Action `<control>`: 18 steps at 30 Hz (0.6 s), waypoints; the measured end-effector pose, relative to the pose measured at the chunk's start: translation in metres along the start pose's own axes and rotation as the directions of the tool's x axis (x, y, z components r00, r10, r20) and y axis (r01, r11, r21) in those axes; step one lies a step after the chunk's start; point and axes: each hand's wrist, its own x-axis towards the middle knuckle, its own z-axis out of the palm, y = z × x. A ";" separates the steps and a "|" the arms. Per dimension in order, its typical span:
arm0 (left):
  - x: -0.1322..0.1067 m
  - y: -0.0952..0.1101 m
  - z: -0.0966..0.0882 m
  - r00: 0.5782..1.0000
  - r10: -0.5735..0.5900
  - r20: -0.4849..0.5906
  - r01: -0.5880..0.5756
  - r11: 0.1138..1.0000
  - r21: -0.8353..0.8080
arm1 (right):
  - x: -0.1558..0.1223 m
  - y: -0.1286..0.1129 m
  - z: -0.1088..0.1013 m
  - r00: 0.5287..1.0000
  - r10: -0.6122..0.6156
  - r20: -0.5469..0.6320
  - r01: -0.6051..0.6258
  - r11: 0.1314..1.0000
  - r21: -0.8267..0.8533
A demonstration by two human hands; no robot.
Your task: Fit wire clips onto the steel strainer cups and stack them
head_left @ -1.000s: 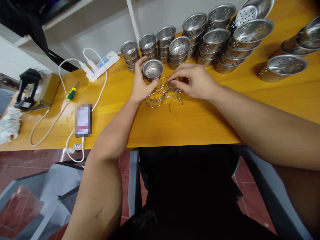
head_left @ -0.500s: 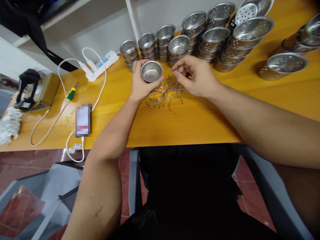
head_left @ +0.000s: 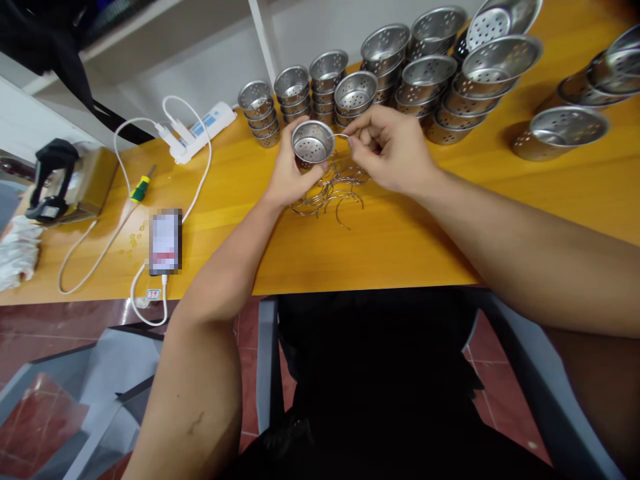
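Note:
A small perforated metal cup point(head_left: 313, 148) is held tilted above the table by my left hand point(head_left: 291, 170), its fingers wrapped round the side. From the right, my right hand point(head_left: 390, 147) pinches a thin curved metal wire point(head_left: 341, 136) between thumb and forefinger. The wire's far end meets the cup's rim; whether it goes through a hole I cannot tell. Below both hands lies a loose heap of curved wires point(head_left: 345, 195) on the wooden table point(head_left: 380, 253).
Stacks of perforated metal cups point(head_left: 355, 93) line the back, with another cup point(head_left: 565, 133) at right. Leftward are a power strip point(head_left: 205, 133) with white cables, a screwdriver point(head_left: 141, 189), a phone point(head_left: 165, 241) with blurred screen, and a cardboard box point(head_left: 95, 187). A grey chair point(head_left: 95, 393) stands below.
My left hand has moved the cup slightly right and tilted it toward my right hand. The pinched wire now reaches the cup's rim; before, there was a gap between hand and cup.

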 end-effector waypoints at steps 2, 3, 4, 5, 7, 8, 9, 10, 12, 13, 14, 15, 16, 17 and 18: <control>-0.001 -0.005 0.006 1.000 -0.021 -0.017 0.021 1.000 -0.013 | 0.000 -0.005 0.001 1.000 0.021 -0.014 -0.021 1.000 0.014; -0.001 -0.008 0.009 0.999 -0.037 -0.024 0.036 0.999 -0.023 | 0.000 -0.007 0.002 0.999 0.040 -0.022 -0.039 0.999 0.026; -0.002 -0.010 0.011 0.999 -0.043 -0.017 0.043 0.999 -0.030 | 0.000 -0.009 0.003 0.998 0.060 -0.028 -0.059 0.998 0.038; -0.002 -0.013 0.013 0.999 -0.044 -0.006 0.044 0.998 -0.040 | 0.000 -0.011 0.003 0.996 0.079 -0.034 -0.078 0.996 0.047; -0.003 -0.015 0.016 0.999 -0.038 0.018 0.039 0.997 -0.066 | 0.000 -0.014 0.005 0.994 0.103 -0.046 -0.100 0.994 0.047; -0.003 -0.015 0.017 0.999 -0.030 0.029 0.032 0.996 -0.078 | 0.000 -0.015 0.006 0.993 0.107 -0.053 -0.105 0.994 0.042; -0.004 -0.015 0.018 0.999 -0.020 0.038 0.023 0.996 -0.087 | 0.000 -0.015 0.007 0.992 0.110 -0.058 -0.108 0.994 0.035; -0.004 -0.015 0.019 0.999 -0.009 0.044 0.014 0.995 -0.095 | 0.001 -0.015 0.008 0.992 0.113 -0.064 -0.112 0.993 0.028; -0.005 -0.013 0.021 0.999 0.002 0.048 0.003 0.994 -0.107 | 0.002 -0.013 0.010 0.990 0.118 -0.071 -0.118 0.993 0.007; -0.005 -0.012 0.022 0.999 0.003 0.046 0.002 0.994 -0.109 | 0.003 -0.012 0.011 0.990 0.116 -0.075 -0.117 0.993 -0.007; -0.005 -0.011 0.023 0.999 0.002 0.045 0.003 0.994 -0.109 | 0.003 -0.010 0.012 0.991 0.108 -0.077 -0.110 0.994 -0.023; -0.005 -0.009 0.024 0.999 0.003 0.043 0.002 0.994 -0.107 | 0.004 -0.008 0.013 0.992 0.097 -0.076 -0.100 0.994 -0.039; -0.005 -0.008 0.025 0.999 0.006 0.044 -0.001 0.994 -0.106 | 0.004 -0.007 0.013 0.994 0.085 -0.074 -0.090 0.994 -0.056; -0.006 -0.006 0.025 0.999 0.011 0.046 -0.006 0.994 -0.106 | 0.004 -0.005 0.014 0.995 0.075 -0.073 -0.080 0.994 -0.071; -0.006 -0.004 0.026 0.999 0.018 0.050 -0.013 0.994 -0.105 | 0.005 -0.004 0.014 0.995 0.068 -0.073 -0.074 0.994 -0.085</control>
